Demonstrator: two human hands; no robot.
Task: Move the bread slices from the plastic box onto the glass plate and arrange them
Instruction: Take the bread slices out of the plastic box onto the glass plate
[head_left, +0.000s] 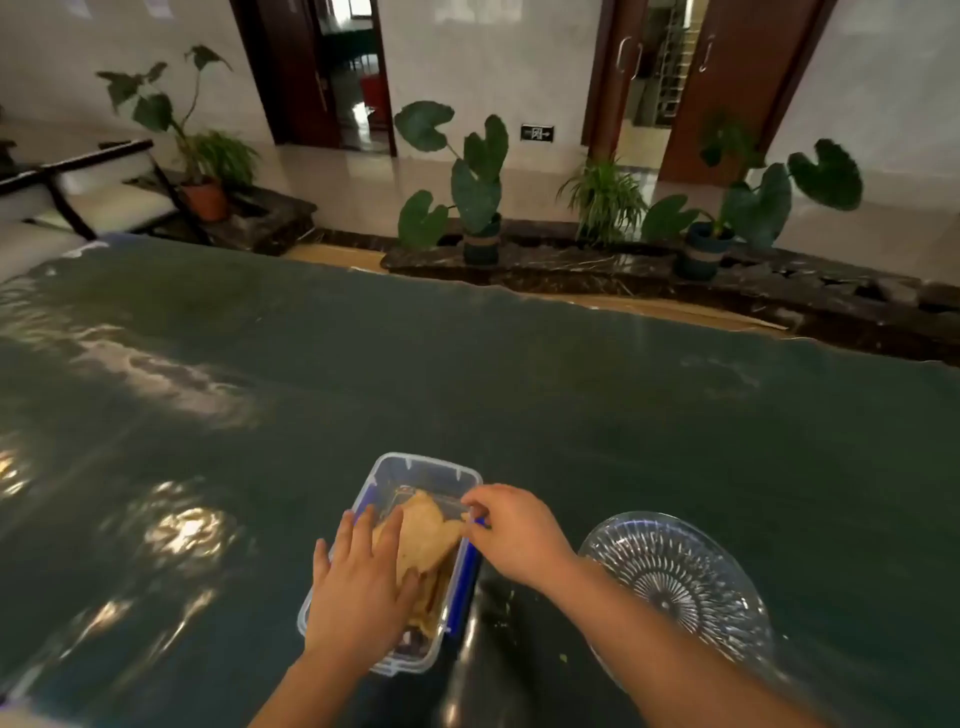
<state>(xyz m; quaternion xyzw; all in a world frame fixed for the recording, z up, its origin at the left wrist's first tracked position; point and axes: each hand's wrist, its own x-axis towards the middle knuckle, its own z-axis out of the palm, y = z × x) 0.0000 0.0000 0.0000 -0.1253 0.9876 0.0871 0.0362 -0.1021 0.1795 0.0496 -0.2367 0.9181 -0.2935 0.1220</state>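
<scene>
Pinching the top bread slice (428, 530) at its three o'clock corner, my right hand (514, 535) had its grip closed on the crust edge, while my left hand (358, 582) lay flat and unclenched over the nine o'clock side of the plastic box (415, 467), fingers resting on the bread and grasping nothing. The slices sat stacked inside the box, none yet on the glass plate (680, 577), which stood empty just beside the box at three o'clock. I judged the bread light, soft and floppy, likely to fold or tear if lifted by one corner, so taking it near the crust with support underneath seemed wiser. The plate looked heavy, hard and breakable. The desk (519, 374) wore a dark green glossy cover, rippled and reflective, probably slick under the light box. At twelve o'clock beyond the desk were potted plants (475, 182) on a dark stone ledge, pale walls and brown wooden doors (737, 78).
</scene>
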